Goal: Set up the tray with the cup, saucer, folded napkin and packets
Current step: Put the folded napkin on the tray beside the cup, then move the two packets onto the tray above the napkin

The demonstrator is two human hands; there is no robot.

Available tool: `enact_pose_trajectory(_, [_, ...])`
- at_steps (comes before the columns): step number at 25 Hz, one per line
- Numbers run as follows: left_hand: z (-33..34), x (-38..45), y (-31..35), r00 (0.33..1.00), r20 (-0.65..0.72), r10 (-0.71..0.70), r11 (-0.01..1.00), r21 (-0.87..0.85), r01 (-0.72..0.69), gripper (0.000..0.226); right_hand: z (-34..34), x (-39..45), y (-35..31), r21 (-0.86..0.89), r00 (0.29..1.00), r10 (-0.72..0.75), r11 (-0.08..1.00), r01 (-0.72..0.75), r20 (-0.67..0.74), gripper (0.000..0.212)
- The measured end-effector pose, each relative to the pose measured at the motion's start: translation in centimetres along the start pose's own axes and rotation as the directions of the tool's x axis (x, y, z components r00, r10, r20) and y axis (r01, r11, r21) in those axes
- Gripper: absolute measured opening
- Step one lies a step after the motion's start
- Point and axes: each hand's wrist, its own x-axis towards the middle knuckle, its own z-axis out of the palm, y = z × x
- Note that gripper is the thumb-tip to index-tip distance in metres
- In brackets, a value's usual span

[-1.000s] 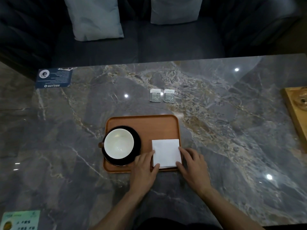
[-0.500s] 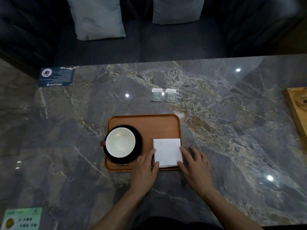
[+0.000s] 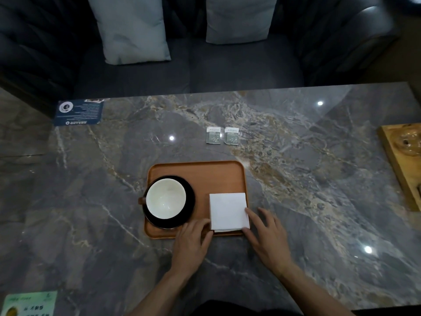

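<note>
An orange tray (image 3: 216, 174) lies on the marble table. On its left a white cup (image 3: 165, 198) stands on a black saucer (image 3: 190, 201), handle pointing left. A folded white napkin (image 3: 227, 210) lies on the tray's right front corner. My left hand (image 3: 191, 242) rests at the tray's front edge, fingertips at the napkin's left front corner. My right hand (image 3: 266, 236) lies on the table with fingers spread, its fingertips touching the napkin's right edge and front corner. Two small packets (image 3: 222, 135) lie side by side on the table beyond the tray.
A blue card (image 3: 78, 111) lies at the far left edge, a green card (image 3: 29, 303) at the near left corner. A wooden block (image 3: 401, 163) sits at the right edge. A dark sofa with two pale cushions (image 3: 134, 30) stands behind the table.
Both hands have stayed at the napkin's front corners; my right hand's fingers have spread a little along its right edge. The napkin, cup and packets have not moved.
</note>
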Motion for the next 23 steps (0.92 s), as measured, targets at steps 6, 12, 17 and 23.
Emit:
enact_pose_trajectory(6, [-2.9,0.3,1.4,0.988,0.148,0.034,0.999,0.020,-0.037,0.028,-2.9,-0.5,-0.4,-0.024,0.997,-0.067,0.997,0.067,0.028,0.041])
enact_pose_trajectory(12, [-9.6,6.6,5.3,0.969,0.223,0.110,0.990,0.058,-0.126,0.028,-8.8,4.1,-1.4,-0.111,0.978,-0.160,0.978,0.175,0.133,0.038])
enact_pose_trajectory(17, [-14.3,15.7,5.9,0.950,0.302,0.082,0.995,0.022,-0.093,0.023,-14.3,10.3,-2.6,-0.080,0.974,-0.224,0.971,0.226,0.043,0.036])
enact_pose_trajectory(23, [-14.2,24.7,3.6,0.945,0.317,-0.084,0.996,0.023,0.081,0.037,-16.5,18.5,-4.0,-0.117,0.972,-0.222,0.966,0.229,0.073,0.037])
